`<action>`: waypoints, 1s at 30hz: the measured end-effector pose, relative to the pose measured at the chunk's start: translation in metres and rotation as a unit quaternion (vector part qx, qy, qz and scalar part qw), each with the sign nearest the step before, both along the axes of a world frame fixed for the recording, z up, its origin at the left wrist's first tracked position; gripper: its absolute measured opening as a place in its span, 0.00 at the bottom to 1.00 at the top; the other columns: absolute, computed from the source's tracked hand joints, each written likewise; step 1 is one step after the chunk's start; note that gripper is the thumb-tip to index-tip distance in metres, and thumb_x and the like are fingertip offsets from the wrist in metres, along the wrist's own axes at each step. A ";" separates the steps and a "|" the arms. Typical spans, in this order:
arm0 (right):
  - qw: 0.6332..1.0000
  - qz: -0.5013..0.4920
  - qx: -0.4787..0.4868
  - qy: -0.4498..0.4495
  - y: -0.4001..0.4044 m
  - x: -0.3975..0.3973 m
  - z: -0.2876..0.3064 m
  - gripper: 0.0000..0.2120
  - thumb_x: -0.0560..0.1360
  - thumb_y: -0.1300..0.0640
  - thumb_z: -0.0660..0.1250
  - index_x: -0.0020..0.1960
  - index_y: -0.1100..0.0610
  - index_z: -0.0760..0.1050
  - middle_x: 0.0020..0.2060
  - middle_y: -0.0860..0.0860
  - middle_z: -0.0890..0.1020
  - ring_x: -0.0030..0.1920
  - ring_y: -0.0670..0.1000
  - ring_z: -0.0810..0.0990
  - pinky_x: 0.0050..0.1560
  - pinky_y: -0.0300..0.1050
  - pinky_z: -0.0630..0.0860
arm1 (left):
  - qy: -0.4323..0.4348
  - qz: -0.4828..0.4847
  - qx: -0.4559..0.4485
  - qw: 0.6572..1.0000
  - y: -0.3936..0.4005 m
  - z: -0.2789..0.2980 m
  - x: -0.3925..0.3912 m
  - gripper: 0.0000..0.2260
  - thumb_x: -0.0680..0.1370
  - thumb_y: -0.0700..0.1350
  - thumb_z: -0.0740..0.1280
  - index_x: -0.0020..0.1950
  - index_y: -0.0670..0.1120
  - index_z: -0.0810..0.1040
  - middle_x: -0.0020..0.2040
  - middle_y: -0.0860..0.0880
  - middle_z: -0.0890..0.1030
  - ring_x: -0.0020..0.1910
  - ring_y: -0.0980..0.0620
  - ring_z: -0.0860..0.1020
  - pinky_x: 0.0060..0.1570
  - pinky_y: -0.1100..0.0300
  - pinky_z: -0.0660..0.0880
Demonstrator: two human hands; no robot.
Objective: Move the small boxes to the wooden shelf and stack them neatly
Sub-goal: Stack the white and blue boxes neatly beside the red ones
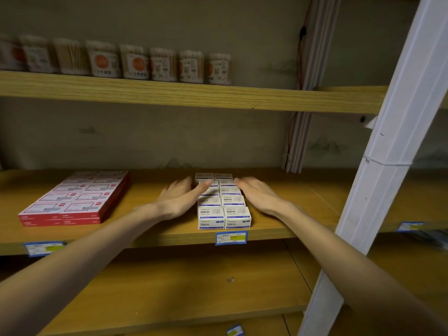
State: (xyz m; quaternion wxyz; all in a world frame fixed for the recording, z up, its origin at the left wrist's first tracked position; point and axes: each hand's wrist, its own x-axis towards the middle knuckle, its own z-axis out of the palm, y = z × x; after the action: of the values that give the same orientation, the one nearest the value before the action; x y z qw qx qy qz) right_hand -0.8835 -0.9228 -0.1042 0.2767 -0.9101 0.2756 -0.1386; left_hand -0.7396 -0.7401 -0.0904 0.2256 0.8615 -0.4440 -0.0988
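Note:
Several small white and blue boxes (224, 209) stand in two neat rows on the middle wooden shelf (278, 229), running from the front edge toward the wall. My left hand (180, 196) lies flat along the left side of the rows, fingers straight, thumb reaching over a box top. On the right side of the rows my right hand (258, 194) presses with straight fingers. Neither hand holds a box.
Flat red and white boxes (75, 200) are stacked at the left of the same shelf. Jars of cotton swabs (135, 63) line the upper shelf. A white upright post (388, 151) stands at the right. Blue price labels (231, 237) hang on the shelf edge.

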 end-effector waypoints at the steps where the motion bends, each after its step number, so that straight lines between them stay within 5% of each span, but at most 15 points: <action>1: 1.000 -0.009 0.014 -0.001 -0.003 0.003 0.001 0.30 0.83 0.35 0.48 0.72 0.52 0.72 0.71 0.52 0.74 0.69 0.53 0.72 0.63 0.50 0.68 | 0.008 0.015 0.012 1.000 -0.003 0.002 0.004 0.42 0.77 0.74 0.44 0.82 0.48 0.55 0.82 0.47 0.57 0.81 0.45 0.55 0.77 0.46 0.51; 6: 0.998 -0.004 0.048 0.043 -0.003 0.021 0.006 0.32 0.83 0.32 0.43 0.73 0.49 0.72 0.68 0.50 0.78 0.69 0.53 0.73 0.75 0.62 0.61 | 0.046 0.009 0.042 0.998 -0.013 0.005 0.005 0.37 0.79 0.71 0.43 0.83 0.51 0.51 0.83 0.48 0.54 0.82 0.46 0.51 0.78 0.44 0.45; 17: 0.997 -0.029 0.039 0.056 -0.005 0.030 0.004 0.36 0.78 0.29 0.43 0.74 0.49 0.69 0.72 0.52 0.74 0.73 0.56 0.70 0.74 0.64 0.62 | 0.020 -0.026 0.024 0.999 -0.024 0.002 0.001 0.34 0.82 0.68 0.43 0.83 0.51 0.52 0.82 0.48 0.56 0.81 0.45 0.53 0.77 0.46 0.48; 20: 0.998 -0.009 0.025 0.049 0.000 0.032 0.010 0.29 0.82 0.35 0.45 0.73 0.48 0.68 0.73 0.52 0.72 0.73 0.56 0.69 0.74 0.65 0.62 | 0.021 -0.047 0.000 0.999 -0.027 -0.003 0.006 0.33 0.82 0.68 0.44 0.82 0.52 0.52 0.82 0.48 0.56 0.81 0.45 0.54 0.77 0.45 0.49; 24: 0.998 0.009 0.031 0.047 0.004 0.030 0.013 0.19 0.84 0.42 0.45 0.51 0.46 0.73 0.54 0.49 0.80 0.56 0.52 0.78 0.67 0.61 0.71 | 0.024 -0.066 0.024 0.997 -0.032 -0.005 0.019 0.34 0.79 0.72 0.39 0.82 0.59 0.50 0.83 0.52 0.53 0.82 0.48 0.49 0.78 0.43 0.43; 27: 0.998 0.004 0.058 0.023 0.003 0.027 0.011 0.23 0.85 0.42 0.45 0.54 0.52 0.76 0.47 0.50 0.82 0.51 0.51 0.80 0.63 0.57 0.73 | 0.098 -0.053 0.005 0.994 -0.028 0.002 0.025 0.41 0.74 0.78 0.41 0.80 0.59 0.60 0.79 0.52 0.64 0.79 0.47 0.61 0.78 0.41 0.52; 30: 0.998 0.008 0.067 0.017 0.007 0.024 0.011 0.24 0.85 0.41 0.46 0.55 0.52 0.76 0.48 0.49 0.83 0.52 0.51 0.81 0.63 0.55 0.74 | 0.160 -0.038 -0.025 0.986 -0.027 -0.003 0.039 0.46 0.68 0.84 0.48 0.77 0.58 0.68 0.77 0.52 0.70 0.75 0.49 0.67 0.73 0.52 0.58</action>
State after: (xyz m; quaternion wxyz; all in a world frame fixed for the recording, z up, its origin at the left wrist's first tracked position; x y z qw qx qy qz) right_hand -0.8600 -0.9156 -0.0928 0.3332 -0.8941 0.2815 -0.1019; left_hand -0.7011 -0.7673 -0.0935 0.3112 0.8114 -0.4367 -0.2326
